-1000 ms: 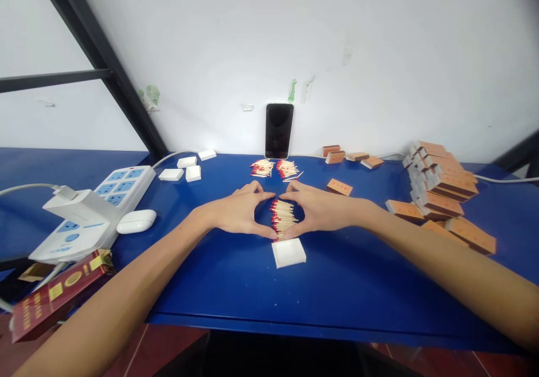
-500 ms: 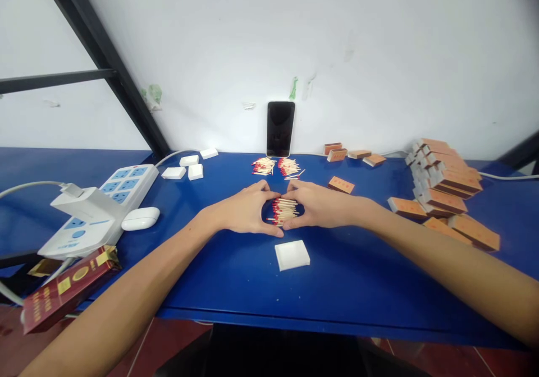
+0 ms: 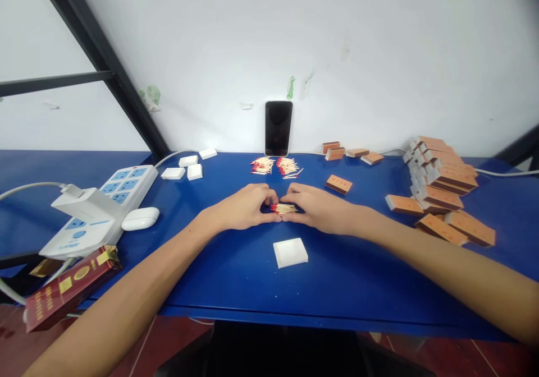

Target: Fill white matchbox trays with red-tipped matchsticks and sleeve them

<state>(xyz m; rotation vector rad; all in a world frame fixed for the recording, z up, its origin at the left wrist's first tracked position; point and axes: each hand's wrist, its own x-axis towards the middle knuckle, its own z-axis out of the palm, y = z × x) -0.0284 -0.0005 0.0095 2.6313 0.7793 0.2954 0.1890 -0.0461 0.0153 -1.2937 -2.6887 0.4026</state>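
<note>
A small bundle of red-tipped matches (image 3: 285,208) lies on the blue table between my two hands. My left hand (image 3: 250,207) closes on it from the left, fingers curled behind and thumb in front at the red heads. From the other side my right hand (image 3: 314,207) pinches the same matches, its thumb and fingers along the pale sticks. Just in front of them sits an open white matchbox tray (image 3: 290,252). Behind my hands lie two more piles of matches, a left pile (image 3: 263,165) and a right pile (image 3: 287,166).
A phone (image 3: 278,128) leans on the wall. Several white trays (image 3: 194,171) lie back left, near a power strip (image 3: 120,189), a white earbud case (image 3: 140,219) and a red box (image 3: 71,287). Orange matchboxes (image 3: 446,197) are heaped at right; another matchbox (image 3: 338,184) lies nearer.
My fingers have drawn in around the matches, squeezing the spread pile into a narrower bundle. The white tray and other objects stay put; the view has shifted slightly.
</note>
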